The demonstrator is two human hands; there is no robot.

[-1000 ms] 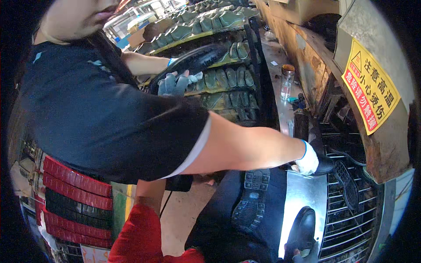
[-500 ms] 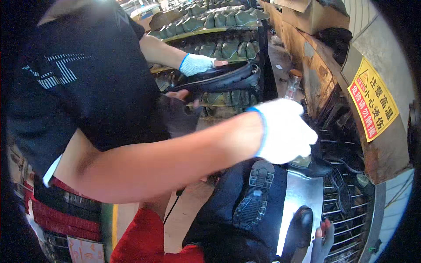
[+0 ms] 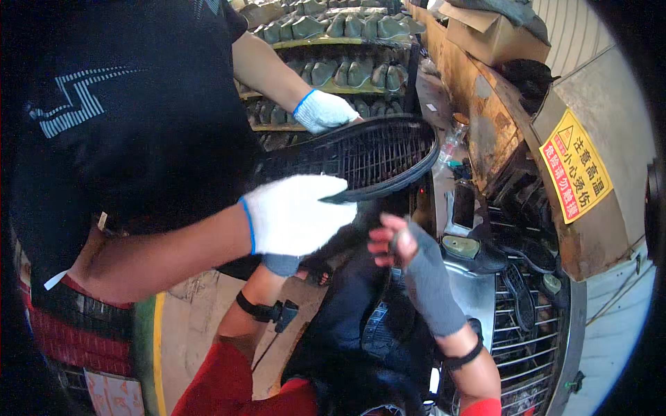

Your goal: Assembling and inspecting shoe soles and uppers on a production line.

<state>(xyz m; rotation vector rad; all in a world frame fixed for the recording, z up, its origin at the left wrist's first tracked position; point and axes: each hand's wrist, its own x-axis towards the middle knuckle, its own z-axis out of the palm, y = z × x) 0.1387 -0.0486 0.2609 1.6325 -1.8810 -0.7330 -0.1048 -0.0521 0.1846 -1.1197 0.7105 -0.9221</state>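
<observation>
A black oval, basket-like thing with a thick rim and ribbed inside (image 3: 388, 156) is held up in front of me. A co-worker's white-gloved hand (image 3: 298, 211) is at its near side, and the other gloved hand (image 3: 326, 111) is at its far edge. My left hand (image 3: 281, 264), in a grey glove, is mostly hidden behind the nearer white glove; its fingers do not show. My right hand (image 3: 409, 253), in a grey fingerless glove, is raised just below the oval thing, fingers apart and holding nothing. A black shoe sole (image 3: 377, 327) lies on my dark trousers.
To the right, a black shoe (image 3: 479, 256) lies on a metal sheet (image 3: 479, 291) beside a wire rack (image 3: 531, 353) with another sole (image 3: 518, 298). Shelves of greenish shoe lasts (image 3: 340, 73) stand behind. A yellow-and-red warning sign (image 3: 576, 166) is on the right-hand panel.
The co-worker's nearer hand has moved left from above the metal sheet to the oval thing, which now shows its ribbed inside. My right hand has risen from the lower right.
</observation>
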